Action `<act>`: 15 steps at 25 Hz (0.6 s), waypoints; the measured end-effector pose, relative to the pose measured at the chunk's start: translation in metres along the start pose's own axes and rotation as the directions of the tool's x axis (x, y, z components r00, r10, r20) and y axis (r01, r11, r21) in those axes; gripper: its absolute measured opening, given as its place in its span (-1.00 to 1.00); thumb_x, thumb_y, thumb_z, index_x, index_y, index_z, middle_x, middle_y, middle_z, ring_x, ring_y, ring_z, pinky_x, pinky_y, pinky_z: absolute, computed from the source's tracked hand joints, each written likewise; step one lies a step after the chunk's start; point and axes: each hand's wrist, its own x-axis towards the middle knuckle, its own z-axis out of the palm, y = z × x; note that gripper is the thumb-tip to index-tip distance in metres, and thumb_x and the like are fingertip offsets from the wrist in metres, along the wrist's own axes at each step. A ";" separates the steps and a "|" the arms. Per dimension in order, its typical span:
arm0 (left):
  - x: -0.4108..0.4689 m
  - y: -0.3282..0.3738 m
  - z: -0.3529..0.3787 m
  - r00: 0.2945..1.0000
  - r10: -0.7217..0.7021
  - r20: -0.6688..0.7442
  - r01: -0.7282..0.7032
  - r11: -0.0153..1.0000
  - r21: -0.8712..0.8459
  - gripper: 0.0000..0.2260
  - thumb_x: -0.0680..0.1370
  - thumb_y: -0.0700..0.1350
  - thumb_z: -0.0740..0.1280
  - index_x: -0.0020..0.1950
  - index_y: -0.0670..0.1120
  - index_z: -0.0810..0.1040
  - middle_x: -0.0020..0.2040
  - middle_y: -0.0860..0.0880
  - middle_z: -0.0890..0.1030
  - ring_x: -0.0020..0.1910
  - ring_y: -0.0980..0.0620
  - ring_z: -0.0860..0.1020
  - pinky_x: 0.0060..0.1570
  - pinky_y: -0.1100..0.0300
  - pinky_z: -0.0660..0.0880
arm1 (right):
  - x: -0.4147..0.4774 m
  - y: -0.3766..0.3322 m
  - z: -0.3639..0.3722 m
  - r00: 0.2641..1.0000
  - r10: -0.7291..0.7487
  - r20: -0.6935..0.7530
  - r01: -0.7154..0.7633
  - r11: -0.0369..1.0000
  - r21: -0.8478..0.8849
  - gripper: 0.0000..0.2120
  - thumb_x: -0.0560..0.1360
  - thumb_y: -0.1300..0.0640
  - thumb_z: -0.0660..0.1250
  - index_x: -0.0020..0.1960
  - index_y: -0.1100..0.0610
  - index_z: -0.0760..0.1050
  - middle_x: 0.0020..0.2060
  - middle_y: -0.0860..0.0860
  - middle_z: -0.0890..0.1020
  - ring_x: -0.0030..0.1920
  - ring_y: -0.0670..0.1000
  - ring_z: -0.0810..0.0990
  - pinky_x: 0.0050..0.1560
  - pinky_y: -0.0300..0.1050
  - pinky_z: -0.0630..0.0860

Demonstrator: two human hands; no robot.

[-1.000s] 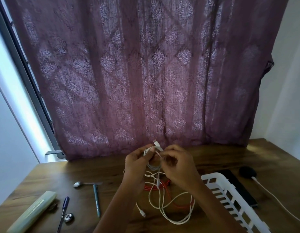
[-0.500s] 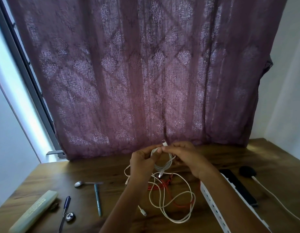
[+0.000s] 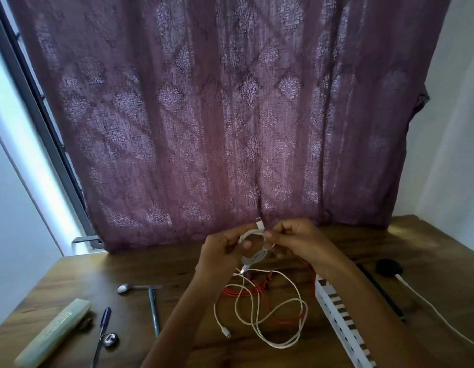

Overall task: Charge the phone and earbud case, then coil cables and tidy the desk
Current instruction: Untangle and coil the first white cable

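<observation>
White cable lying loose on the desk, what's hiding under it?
A red cable lies tangled under the white cable, on the wooden desk. One part of it runs behind the right hand and wrist, so where it ends cannot be seen.

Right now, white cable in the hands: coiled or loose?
Coiled: left hand and right hand hold the held white cable as a small looped bundle.

Mauve damask-patterned curtain (image 3: 230, 115), white cable (image 3: 273, 314), red cable (image 3: 238, 292), brown woodgrain desk (image 3: 151, 264).

We note a home: patterned mauve cloth curtain (image 3: 230, 115) beyond the left hand (image 3: 220, 252), brown wooden desk (image 3: 151, 264) beneath, grey window frame (image 3: 44, 123) leftward.
</observation>
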 end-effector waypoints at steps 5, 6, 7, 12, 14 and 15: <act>-0.003 -0.004 -0.001 0.981 0.183 -0.061 -0.152 0.928 0.340 -0.61 0.46 -0.35 0.34 0.10 0.12 0.59 -0.07 0.18 0.68 -0.04 0.27 0.62 -0.04 0.37 0.52 | -0.001 -0.003 0.006 0.999 -0.004 -0.048 -0.002 0.992 -0.122 -0.84 0.45 0.12 0.39 -0.29 0.12 0.54 -0.40 0.01 0.61 -0.34 -0.12 0.56 -0.15 -0.19 0.49; -0.003 -0.002 0.000 0.978 0.199 -0.063 -0.163 0.915 0.370 -0.59 0.46 -0.35 0.34 0.12 0.12 0.58 -0.07 0.22 0.66 -0.06 0.31 0.61 -0.06 0.43 0.50 | -0.001 -0.004 0.007 0.996 -0.024 -0.086 0.012 0.990 -0.138 -0.85 0.44 0.11 0.40 -0.28 0.13 0.54 -0.41 0.01 0.61 -0.35 -0.12 0.57 -0.17 -0.20 0.49; -0.004 0.000 0.000 0.975 0.211 -0.070 -0.167 0.903 0.395 -0.58 0.45 -0.36 0.34 0.13 0.12 0.57 -0.08 0.26 0.64 -0.07 0.36 0.59 -0.08 0.47 0.48 | -0.002 -0.005 0.009 0.992 -0.059 -0.112 0.040 0.986 -0.160 -0.84 0.43 0.10 0.42 -0.27 0.15 0.55 -0.41 0.02 0.62 -0.36 -0.12 0.57 -0.18 -0.19 0.50; -0.003 -0.001 -0.001 0.950 0.277 -0.143 -0.190 0.880 0.436 -0.60 0.46 -0.32 0.37 0.14 0.14 0.57 -0.12 0.30 0.63 -0.13 0.38 0.59 -0.11 0.39 0.54 | -0.003 -0.006 0.013 0.961 -0.239 -0.140 0.190 0.935 -0.298 -0.79 0.40 0.06 0.44 -0.25 0.20 0.55 -0.44 0.05 0.56 -0.43 -0.04 0.53 -0.36 -0.18 0.48; -0.002 -0.002 -0.001 0.965 0.196 -0.176 -0.126 0.930 0.346 -0.68 0.48 -0.27 0.36 0.08 0.13 0.61 -0.12 0.19 0.68 -0.10 0.24 0.63 -0.07 0.17 0.60 | -0.002 -0.004 0.011 0.974 -0.200 -0.110 0.172 0.961 -0.218 -0.81 0.42 0.08 0.42 -0.21 0.21 0.56 -0.41 0.09 0.53 -0.43 -0.04 0.50 -0.42 -0.19 0.49; -0.002 -0.003 -0.001 0.969 0.148 -0.195 -0.089 0.954 0.285 -0.70 0.48 -0.26 0.35 0.05 0.13 0.62 -0.12 0.14 0.69 -0.09 0.18 0.65 -0.05 0.09 0.60 | -0.001 -0.002 0.010 0.977 -0.188 -0.098 0.164 0.964 -0.209 -0.84 0.44 0.10 0.39 -0.18 0.20 0.57 -0.39 0.09 0.53 -0.42 -0.07 0.49 -0.43 -0.23 0.50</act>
